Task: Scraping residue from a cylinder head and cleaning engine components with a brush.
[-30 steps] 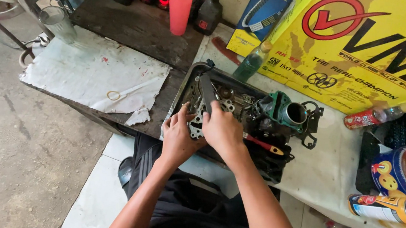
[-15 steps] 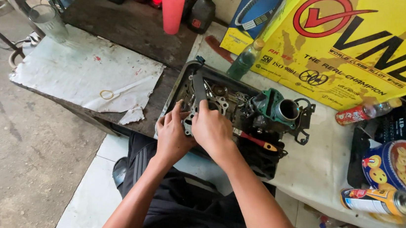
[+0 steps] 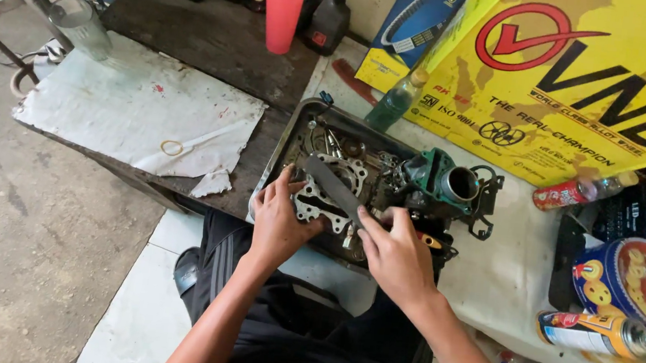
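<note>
A dark metal tray (image 3: 285, 145) holds engine parts: a pale flat gasket (image 3: 314, 196) with round holes, small loose metal bits, and a green engine cylinder (image 3: 441, 183) at its right end. My left hand (image 3: 278, 221) presses down on the gasket's near left edge. My right hand (image 3: 397, 253) grips the near end of a flat grey blade-like tool (image 3: 330, 186), which lies slanted across the gasket toward the tray's far left.
A torn white sheet (image 3: 136, 108) with a rubber ring covers a dark bench at left. A red cup (image 3: 283, 6) and a clear cup (image 3: 79, 24) stand behind. A green bottle (image 3: 392, 101), yellow poster, spray can (image 3: 600, 333) and round tin (image 3: 629, 282) lie right.
My right hand has drawn back toward me and to the right, leaving the grey tool laid across the gasket. My left hand stays on the gasket's edge.
</note>
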